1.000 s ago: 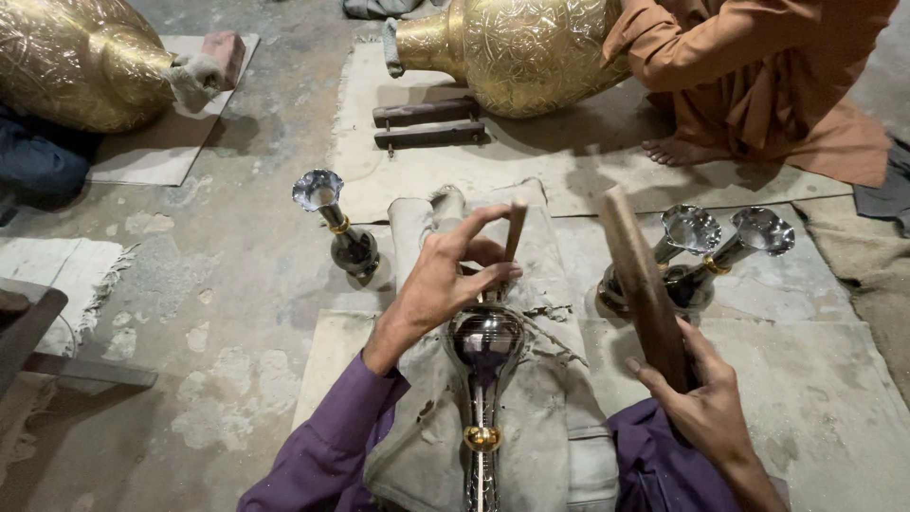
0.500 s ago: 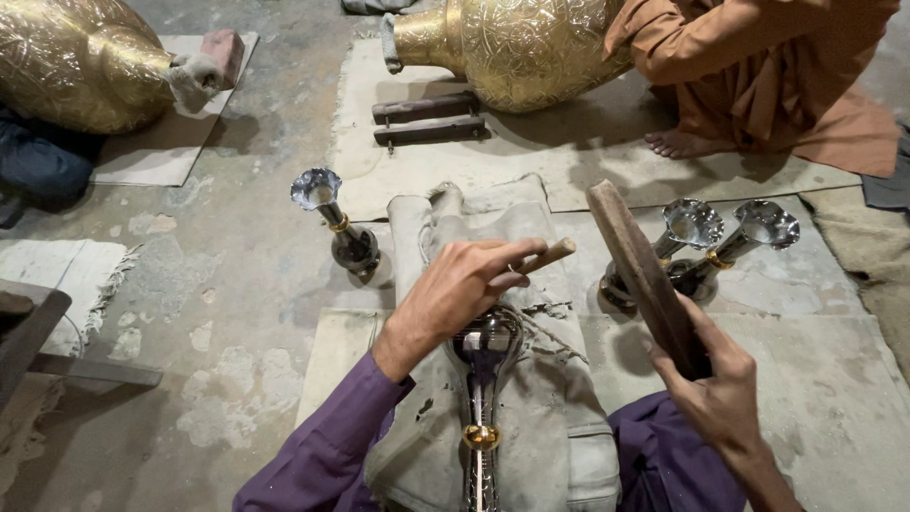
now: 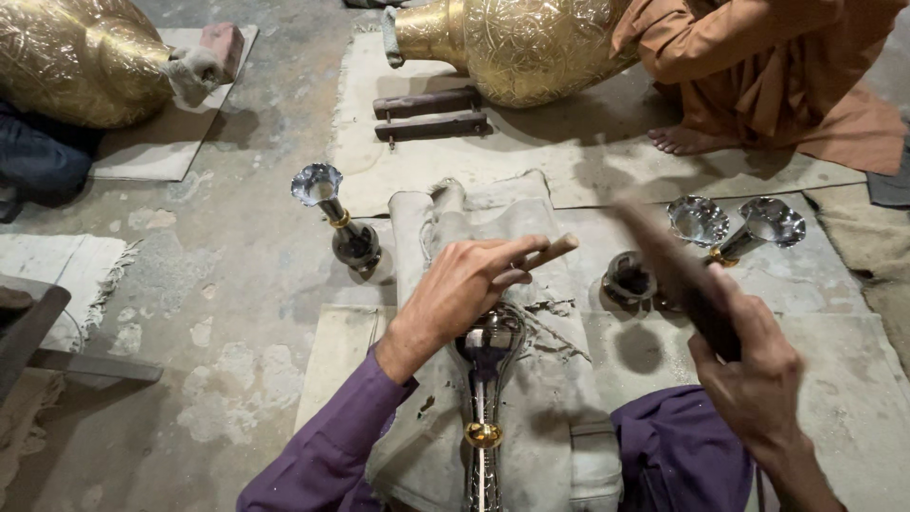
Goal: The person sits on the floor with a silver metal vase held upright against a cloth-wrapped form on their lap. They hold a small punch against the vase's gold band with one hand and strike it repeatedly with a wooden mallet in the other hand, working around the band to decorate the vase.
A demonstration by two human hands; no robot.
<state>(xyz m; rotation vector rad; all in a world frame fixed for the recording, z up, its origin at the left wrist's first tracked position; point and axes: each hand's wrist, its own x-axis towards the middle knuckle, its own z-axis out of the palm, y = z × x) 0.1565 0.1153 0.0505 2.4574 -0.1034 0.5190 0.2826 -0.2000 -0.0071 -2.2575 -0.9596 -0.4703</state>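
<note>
My left hand (image 3: 464, 284) pinches a punch (image 3: 545, 253) over the vase (image 3: 485, 379) on the padded lap; right hand (image 3: 754, 379) grips a blurred mallet (image 3: 678, 275). Risk: a glancing blow strikes fingers or dents metal.

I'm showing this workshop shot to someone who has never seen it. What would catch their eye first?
Probably the two big engraved brass vessels lying on the floor along the top edge. Next, at centre, the left hand pinching a small wooden-handled tool over a shiny silver vase laid on grey cloth, while the right hand grips a blurred dark wooden bat. More silver trumpet vases stand or lie on either side.
</note>
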